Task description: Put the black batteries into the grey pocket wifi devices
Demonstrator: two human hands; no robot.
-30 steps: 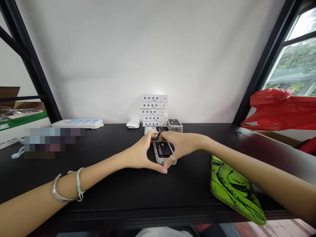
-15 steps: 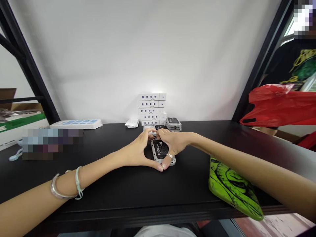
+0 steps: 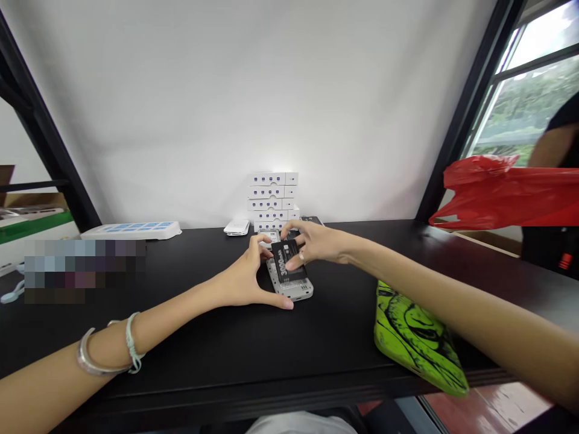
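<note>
My right hand (image 3: pixel 312 243) pinches a black battery (image 3: pixel 288 260) printed with 3000mAh. The battery is tilted above a white-grey handheld device (image 3: pixel 301 292), whose bare battery bay shows beneath it. My left hand (image 3: pixel 251 276) spans that device on the tabletop, the thumb at its near end and the fingers curled at its far end. Just beyond the fingers lies another white device (image 3: pixel 270 235), partly hidden. More devices (image 3: pixel 313 220) sit behind my right hand, mostly covered by it.
Stacked white boxes (image 3: pixel 272 204) stand against the wall, beside thin white packets (image 3: pixel 236 227). A white power strip (image 3: pixel 136 230) lies left. A green patterned case (image 3: pixel 416 337) overhangs the front edge under my right forearm. A red bag (image 3: pixel 511 193) and a person (image 3: pixel 554 157) are at right.
The battery has come up out of the device's bay and is now in my right hand. My left hand stays around the device. The view has shifted slightly.
</note>
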